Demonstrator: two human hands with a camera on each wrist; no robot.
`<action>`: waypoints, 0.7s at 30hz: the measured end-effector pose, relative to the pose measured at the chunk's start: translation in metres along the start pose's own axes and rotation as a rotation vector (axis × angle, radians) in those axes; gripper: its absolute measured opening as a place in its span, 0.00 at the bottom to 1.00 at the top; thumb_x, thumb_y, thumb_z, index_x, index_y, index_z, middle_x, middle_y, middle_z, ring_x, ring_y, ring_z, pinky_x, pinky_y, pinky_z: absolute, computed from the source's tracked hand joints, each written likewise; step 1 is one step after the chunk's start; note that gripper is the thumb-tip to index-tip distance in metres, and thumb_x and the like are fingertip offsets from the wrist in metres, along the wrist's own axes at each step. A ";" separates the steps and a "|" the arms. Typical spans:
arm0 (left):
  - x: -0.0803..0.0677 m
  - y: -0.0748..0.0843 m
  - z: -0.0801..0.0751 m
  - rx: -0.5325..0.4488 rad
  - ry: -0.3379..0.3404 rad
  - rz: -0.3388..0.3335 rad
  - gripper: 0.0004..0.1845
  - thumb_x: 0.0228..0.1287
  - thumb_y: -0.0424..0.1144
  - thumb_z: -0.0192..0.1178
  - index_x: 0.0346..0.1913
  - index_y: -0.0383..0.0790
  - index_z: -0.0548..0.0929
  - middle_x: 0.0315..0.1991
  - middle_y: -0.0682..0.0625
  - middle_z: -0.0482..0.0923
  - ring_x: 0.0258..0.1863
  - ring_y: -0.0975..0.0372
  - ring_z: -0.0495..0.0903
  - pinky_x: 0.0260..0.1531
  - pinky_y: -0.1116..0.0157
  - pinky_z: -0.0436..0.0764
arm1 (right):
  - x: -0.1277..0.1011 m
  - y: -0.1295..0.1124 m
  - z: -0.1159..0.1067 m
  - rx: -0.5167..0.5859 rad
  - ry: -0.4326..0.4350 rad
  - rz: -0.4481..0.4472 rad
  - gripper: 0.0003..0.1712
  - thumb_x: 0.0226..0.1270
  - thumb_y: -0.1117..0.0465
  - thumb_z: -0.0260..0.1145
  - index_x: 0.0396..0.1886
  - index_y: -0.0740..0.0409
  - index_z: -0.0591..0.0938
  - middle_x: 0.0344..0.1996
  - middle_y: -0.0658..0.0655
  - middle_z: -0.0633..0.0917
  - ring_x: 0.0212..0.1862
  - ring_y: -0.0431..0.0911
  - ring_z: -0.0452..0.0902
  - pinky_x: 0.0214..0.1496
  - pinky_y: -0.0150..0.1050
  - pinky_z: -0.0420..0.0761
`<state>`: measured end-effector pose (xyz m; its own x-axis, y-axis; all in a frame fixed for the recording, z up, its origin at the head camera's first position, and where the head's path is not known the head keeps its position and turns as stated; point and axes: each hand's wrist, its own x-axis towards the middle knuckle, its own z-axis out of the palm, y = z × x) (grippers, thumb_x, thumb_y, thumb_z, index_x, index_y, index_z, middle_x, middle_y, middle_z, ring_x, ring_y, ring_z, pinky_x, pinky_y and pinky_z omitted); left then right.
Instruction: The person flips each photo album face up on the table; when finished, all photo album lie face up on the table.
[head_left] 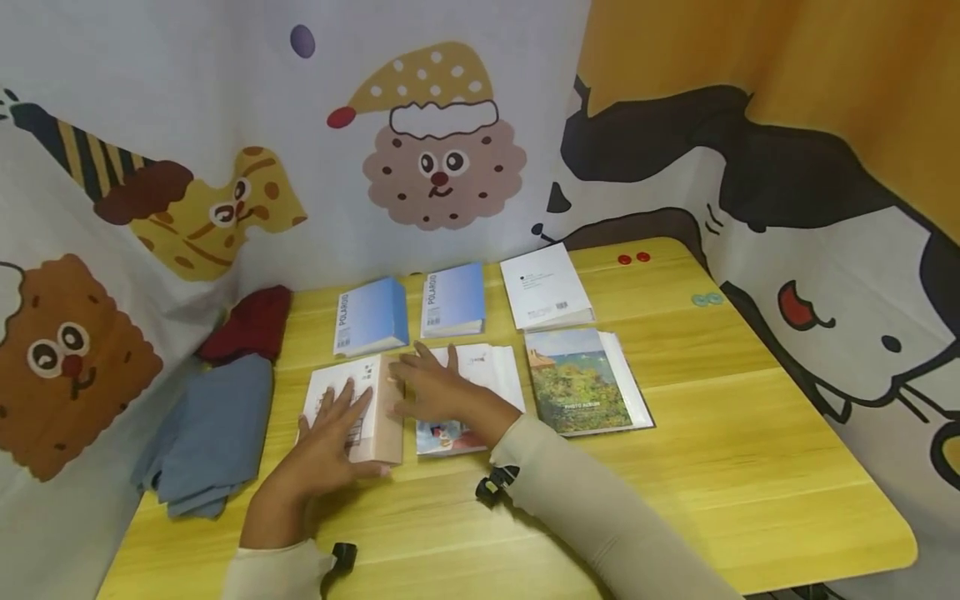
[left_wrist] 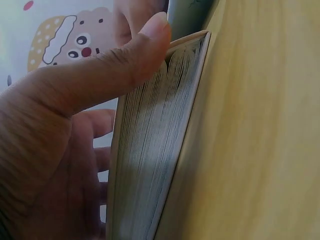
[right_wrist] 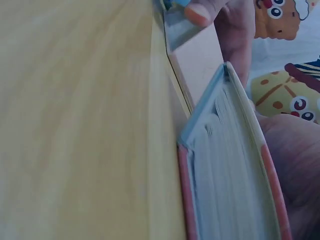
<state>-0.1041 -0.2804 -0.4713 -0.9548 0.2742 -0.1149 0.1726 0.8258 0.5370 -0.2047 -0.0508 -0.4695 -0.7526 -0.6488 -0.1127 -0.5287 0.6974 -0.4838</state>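
A thick photo album [head_left: 388,421] with a white cover and beige spine lies flat at the left of the table. My left hand [head_left: 318,446] rests on its cover with fingers spread, the thumb down by the near edge. In the left wrist view, that thumb lies across the page edges of the album [left_wrist: 145,165]. My right hand [head_left: 435,387] reaches over from the right, its fingertips at the far part of the spine. Under the right wrist lies a white album with a colourful picture [head_left: 446,437], its page edges [right_wrist: 225,185] close up in the right wrist view.
Behind stand two blue POLAROID albums [head_left: 378,312] [head_left: 453,300] and a white one [head_left: 547,287]. A landscape-covered photo album [head_left: 573,392] lies to the right. Folded grey-blue cloth [head_left: 217,433] and dark red cloth [head_left: 251,325] sit on the left edge. Small red discs [head_left: 633,258] lie far right.
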 end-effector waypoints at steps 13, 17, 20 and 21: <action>0.001 0.000 0.000 0.054 0.010 0.001 0.67 0.51 0.64 0.84 0.88 0.44 0.59 0.90 0.31 0.41 0.86 0.24 0.36 0.69 0.11 0.38 | 0.010 0.002 0.017 -0.219 0.072 0.046 0.54 0.76 0.18 0.49 0.91 0.39 0.56 0.89 0.48 0.61 0.90 0.54 0.51 0.88 0.74 0.46; 0.002 0.000 0.000 0.077 0.019 0.002 0.66 0.51 0.63 0.84 0.88 0.43 0.60 0.90 0.31 0.43 0.86 0.24 0.38 0.69 0.11 0.40 | 0.011 0.002 0.017 -0.211 0.077 0.030 0.55 0.76 0.18 0.51 0.91 0.41 0.56 0.88 0.47 0.63 0.89 0.54 0.53 0.88 0.73 0.45; 0.001 0.001 0.000 0.094 0.028 0.009 0.66 0.52 0.64 0.84 0.88 0.43 0.61 0.89 0.31 0.45 0.86 0.24 0.40 0.68 0.11 0.42 | 0.010 0.002 0.018 -0.209 0.084 0.022 0.55 0.75 0.19 0.53 0.91 0.41 0.57 0.88 0.47 0.65 0.88 0.55 0.54 0.87 0.73 0.46; 0.001 0.002 0.000 0.100 0.031 0.013 0.65 0.52 0.64 0.84 0.87 0.43 0.62 0.89 0.31 0.46 0.86 0.24 0.41 0.68 0.11 0.43 | 0.010 0.002 0.018 -0.207 0.085 0.022 0.55 0.75 0.19 0.54 0.91 0.41 0.58 0.87 0.47 0.65 0.88 0.55 0.54 0.87 0.73 0.46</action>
<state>-0.1046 -0.2790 -0.4705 -0.9590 0.2716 -0.0815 0.2072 0.8675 0.4523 -0.2059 -0.0611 -0.4869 -0.7906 -0.6108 -0.0435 -0.5744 0.7644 -0.2930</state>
